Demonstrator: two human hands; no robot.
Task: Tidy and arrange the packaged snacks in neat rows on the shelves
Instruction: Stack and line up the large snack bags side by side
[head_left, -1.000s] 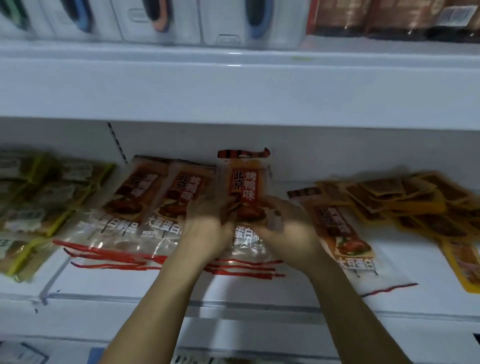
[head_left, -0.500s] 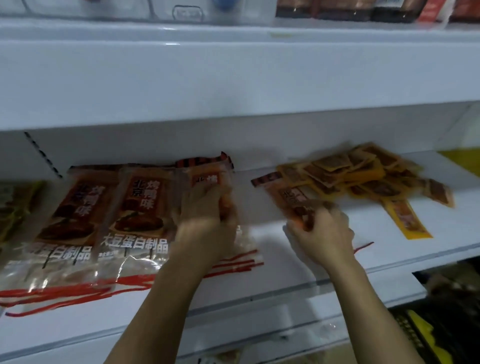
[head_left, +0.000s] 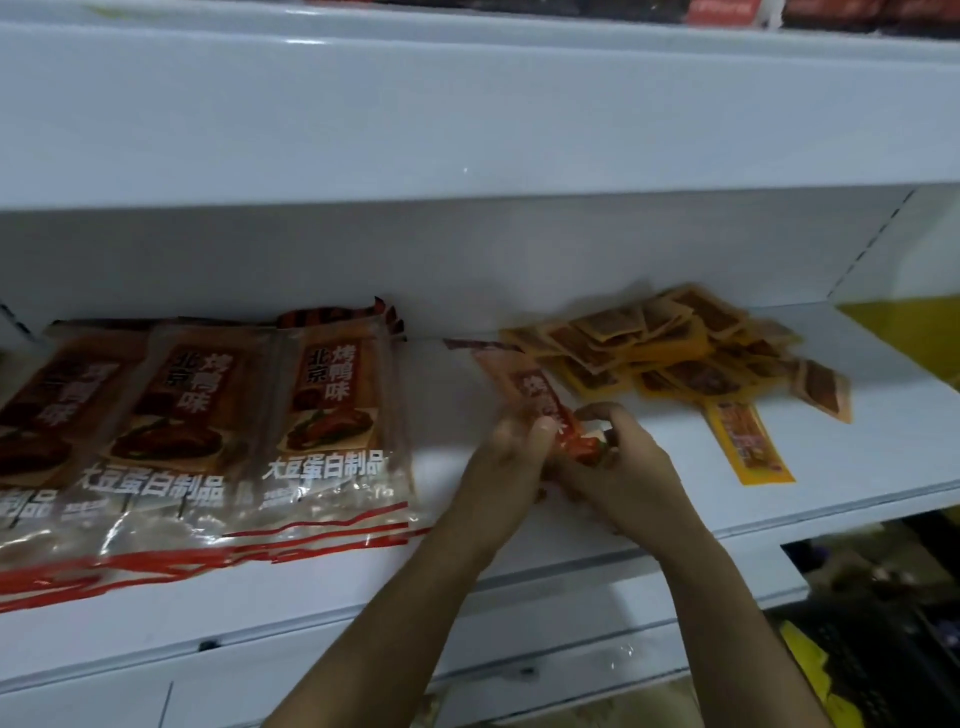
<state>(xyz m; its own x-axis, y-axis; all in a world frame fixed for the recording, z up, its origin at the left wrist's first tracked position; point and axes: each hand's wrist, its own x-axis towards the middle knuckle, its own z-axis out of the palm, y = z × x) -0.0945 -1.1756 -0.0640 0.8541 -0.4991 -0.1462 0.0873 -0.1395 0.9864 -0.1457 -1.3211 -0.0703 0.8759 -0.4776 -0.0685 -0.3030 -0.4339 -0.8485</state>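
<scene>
both hands grip one stray red snack pack lying slantwise on the white shelf, at about 5 o'clock of centre: the left hand has fingers and thumb curled over its left edge, the right hand pinches its lower end. the neat row of like red packs lies at 8 o'clock, with a bare gap of shelf between it and the held pack. a loose heap of small yellow sachets sits just beside the pack at 2 o'clock, and one long yellow packet lies apart at 3 o'clock.

risks noted: the pack's upper end seems to touch or underlie the heap, so lifting could drag sachets forward off the shelf lip. the slick film may slip from the pinch. setting it down carelessly could skew the aligned row.
</scene>
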